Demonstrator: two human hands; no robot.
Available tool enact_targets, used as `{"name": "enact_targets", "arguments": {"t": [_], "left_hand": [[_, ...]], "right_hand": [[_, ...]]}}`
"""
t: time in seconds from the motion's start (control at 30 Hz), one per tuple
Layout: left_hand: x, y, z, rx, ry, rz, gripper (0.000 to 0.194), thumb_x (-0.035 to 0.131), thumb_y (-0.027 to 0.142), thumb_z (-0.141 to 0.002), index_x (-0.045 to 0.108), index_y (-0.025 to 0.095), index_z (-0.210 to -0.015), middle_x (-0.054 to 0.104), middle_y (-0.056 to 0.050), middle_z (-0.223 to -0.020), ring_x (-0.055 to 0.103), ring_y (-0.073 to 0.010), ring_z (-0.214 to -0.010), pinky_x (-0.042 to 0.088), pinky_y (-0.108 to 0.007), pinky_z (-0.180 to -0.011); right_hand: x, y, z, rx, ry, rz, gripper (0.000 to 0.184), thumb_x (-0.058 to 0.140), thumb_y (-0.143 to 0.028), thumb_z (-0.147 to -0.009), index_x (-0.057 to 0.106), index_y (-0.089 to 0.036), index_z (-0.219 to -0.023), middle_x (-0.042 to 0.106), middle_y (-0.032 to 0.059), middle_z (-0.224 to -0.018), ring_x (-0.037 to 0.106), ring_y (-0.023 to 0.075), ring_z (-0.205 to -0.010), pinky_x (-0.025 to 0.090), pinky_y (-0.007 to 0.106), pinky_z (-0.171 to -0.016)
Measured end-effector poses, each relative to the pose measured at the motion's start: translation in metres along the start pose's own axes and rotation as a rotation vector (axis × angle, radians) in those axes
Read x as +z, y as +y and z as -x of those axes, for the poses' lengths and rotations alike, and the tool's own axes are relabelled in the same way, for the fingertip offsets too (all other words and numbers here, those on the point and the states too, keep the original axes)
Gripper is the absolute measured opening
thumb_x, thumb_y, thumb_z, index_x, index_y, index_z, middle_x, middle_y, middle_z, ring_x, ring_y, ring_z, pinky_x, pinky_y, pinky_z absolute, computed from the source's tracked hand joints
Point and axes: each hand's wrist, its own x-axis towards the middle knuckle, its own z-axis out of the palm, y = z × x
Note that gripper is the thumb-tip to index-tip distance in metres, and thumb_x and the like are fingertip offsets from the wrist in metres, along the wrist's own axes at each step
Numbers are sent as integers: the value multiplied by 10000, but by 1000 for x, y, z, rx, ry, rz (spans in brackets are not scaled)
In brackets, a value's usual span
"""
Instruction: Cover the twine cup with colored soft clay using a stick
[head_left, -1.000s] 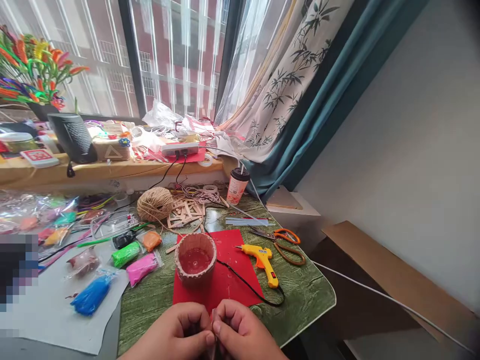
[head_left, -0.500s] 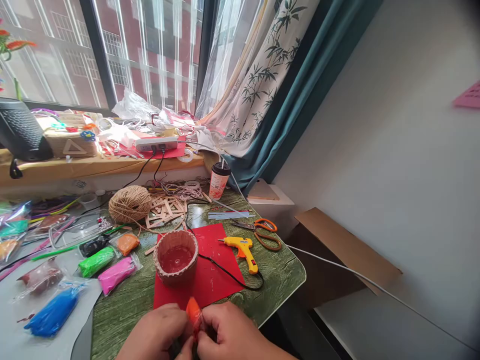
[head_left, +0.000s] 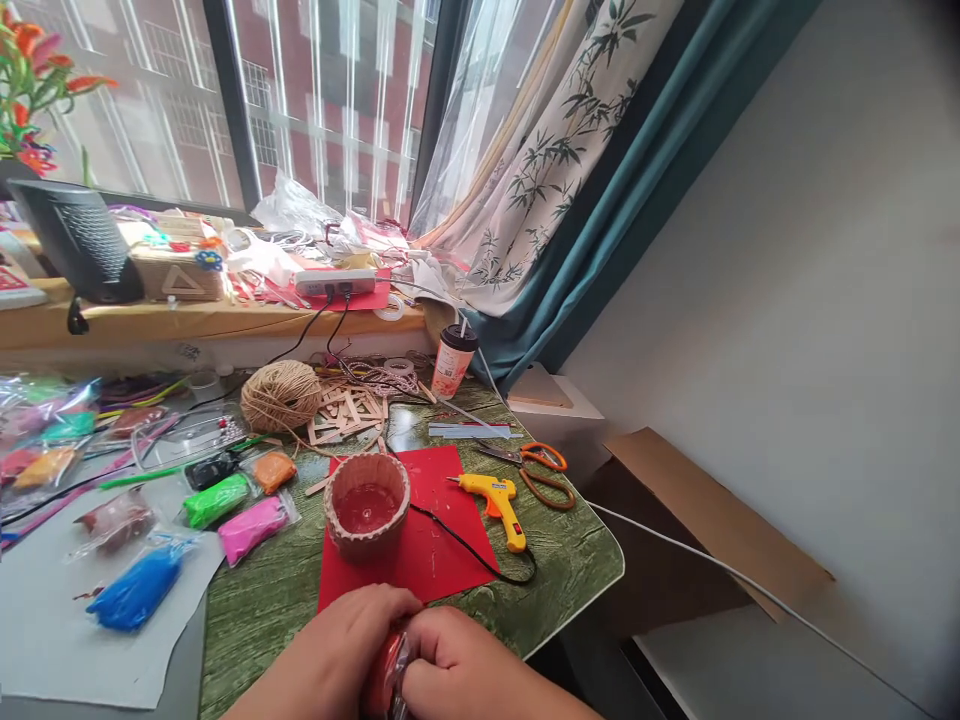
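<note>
Red packet (head_left: 388, 658) in clear crinkled plastic, and it's down between my two hands, just in front of the red sheet (head_left: 442, 480) on the green table (head_left: 262, 610)! Half a second ago its orange tip was poking up above my fingers; now it sits lower, and my left hand (head_left: 351, 640) has rolled over the top, back of the hand upward, wrapped around its far side. My right hand (head_left: 454, 665) is clamped on the wrapping from the other side, fingers curled, thumb pressed in. Both hands are together, knuckles close; my left fingertips are hidden, so I can't tell their exact grip. My view has swung back left too, bringing more of the black speaker (head_left: 82, 240) into sight. Holding their places: the scalloped pot (head_left: 371, 547) on the red sheet, the yellow glue gun (head_left: 491, 490) beside it, its nozzle toward the pot, and the orange-handled scissors (head_left: 546, 457) behind. Now for the print! There's a small label on the glue gun's body, too tiny to read. The lidded paper cup (head_left: 452, 370) carries a printed label with a square code, lettering too small for me.
</note>
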Motion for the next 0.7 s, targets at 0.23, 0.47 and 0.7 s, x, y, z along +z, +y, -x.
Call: {"name": "enact_targets", "arguments": {"t": [0.23, 0.47, 0.7], "left_hand": [[-9, 11, -6, 13, 121, -236, 243, 759, 200, -790, 676, 239, -1015, 788, -47, -959, 738, -236, -852, 509, -313, -736], [-9, 8, -7, -35, 169, -310, 253, 784, 179, -731, 674, 240, -951, 786, -36, -887, 730, -242, -798, 446, -315, -673], [-14, 19, -11, -105, 81, -244, 267, 842, 410, -811, 708, 219, -941, 809, -53, -924, 751, -268, -831, 433, -337, -671]], "right_hand": [[-5, 15, -3, -142, 244, 253, 107, 590, -239, -778, 497, -233, -726, 547, -30, -690, 487, 155, -669, 366, 269, -621], [-13, 29, -4, -314, 230, 286, 117, 713, -328, -856, 744, -226, -907, 525, -29, -682, 431, 150, -588, 354, 293, -592], [-33, 23, 4, -224, 188, 341, 206, 799, -414, -862, 760, -213, -889, 565, -12, -663, 490, 172, -606, 395, 308, -603]]}}
